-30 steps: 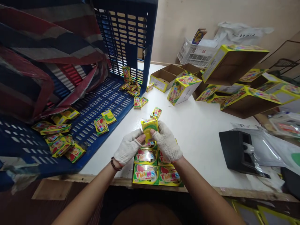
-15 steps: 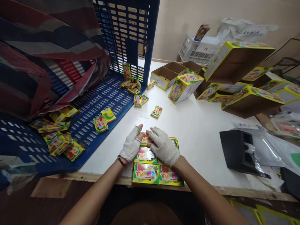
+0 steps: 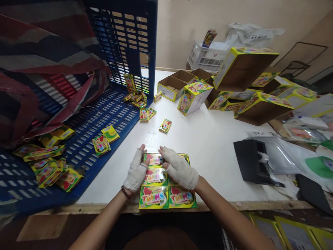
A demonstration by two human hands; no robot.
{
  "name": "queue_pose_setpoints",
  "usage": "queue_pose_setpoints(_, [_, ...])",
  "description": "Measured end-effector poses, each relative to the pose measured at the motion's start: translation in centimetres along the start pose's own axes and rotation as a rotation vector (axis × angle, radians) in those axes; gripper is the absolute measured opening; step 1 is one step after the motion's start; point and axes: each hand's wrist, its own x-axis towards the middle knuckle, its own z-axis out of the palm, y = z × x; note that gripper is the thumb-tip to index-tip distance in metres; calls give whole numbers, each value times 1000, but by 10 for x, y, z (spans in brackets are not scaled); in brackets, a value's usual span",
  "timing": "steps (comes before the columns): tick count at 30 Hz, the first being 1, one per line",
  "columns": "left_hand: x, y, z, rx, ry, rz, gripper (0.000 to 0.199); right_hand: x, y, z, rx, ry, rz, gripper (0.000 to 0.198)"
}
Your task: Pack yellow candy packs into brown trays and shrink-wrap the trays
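Observation:
Flat yellow-green candy boxes (image 3: 154, 199) printed "TWINS" lie edge to edge in a two-column block at the table's front edge. My left hand (image 3: 135, 170), in a white fingerless glove, rests along the block's left side, its fingers stretched forward and its thumb over a box in the left column. My right hand (image 3: 179, 168), gloved alike, lies flat across the upper boxes, fingers extended toward the far row. It hides much of the right column. Beyond the hands, a single small candy box (image 3: 165, 125) lies on the white table.
A blue plastic crate (image 3: 111, 114) lies on its side at left, with loose candy boxes (image 3: 49, 170) and striped cloth (image 3: 47, 45) inside. Open display cartons (image 3: 171, 86) stand at the back. At right are a black holder (image 3: 249, 161) and clear plastic; a white basket (image 3: 208, 57) sits behind.
The view has shifted, so most things appear farther left. My hands have spread slightly apart over the block, and more of the far-row box between them shows.

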Motion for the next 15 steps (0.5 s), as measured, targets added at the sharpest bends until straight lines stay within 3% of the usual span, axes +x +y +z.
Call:
queue_pose_setpoints(2, [-6,3,1,-56,14,-52,63,-11,14,-3,38,192,168,50])
queue_pose_setpoints(4, [-11,6,2,37,-8,-72,63,-19,21,-1,-41,309,357,50])
queue_pose_setpoints(7, [-6,8,3,276,-65,-50,64,-21,22,11,-130,168,409,47])
queue_pose_setpoints(9, [5,7,6,433,-97,-12,65,-17,26,15,-81,152,451,50])
queue_pose_setpoints(12, [20,13,15,642,-48,364,65,-20,41,0,137,261,502,57])
queue_pose_setpoints(14, [24,24,26,787,-25,571,64,-35,58,-32,251,418,542,53])
queue_pose_setpoints(15, [24,30,32,864,-41,607,63,-46,70,-54,266,524,579,47])
